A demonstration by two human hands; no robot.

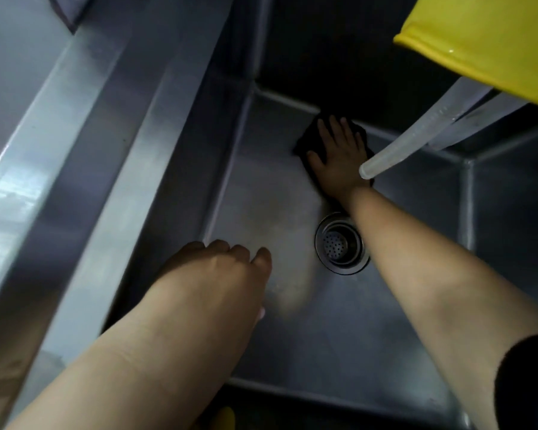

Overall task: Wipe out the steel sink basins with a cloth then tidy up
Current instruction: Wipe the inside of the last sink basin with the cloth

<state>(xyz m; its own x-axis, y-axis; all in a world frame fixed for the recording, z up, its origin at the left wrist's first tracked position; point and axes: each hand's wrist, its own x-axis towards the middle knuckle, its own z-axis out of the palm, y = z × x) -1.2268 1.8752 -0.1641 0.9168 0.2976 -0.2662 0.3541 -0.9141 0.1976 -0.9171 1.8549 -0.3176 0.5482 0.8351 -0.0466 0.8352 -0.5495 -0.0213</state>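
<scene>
on basin floor point(261, 212), right hand point(339, 159) presses cloth point(308, 138).

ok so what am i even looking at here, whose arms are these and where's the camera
The camera sits on a person's head and looks down, so the two bare arms are that person's own; there is no machine. They lean over a steel sink, and you see the inside of one basin, with the round drain in its floor.

The right hand lies flat, fingers spread, pressing a dark cloth against the floor near the far wall. That is a press, not a grip. The left hand holds nothing; its fingers hang loosely curled above the basin.

At the upper right, a clear hose points down into the basin, below something yellow that I cannot identify.
</scene>
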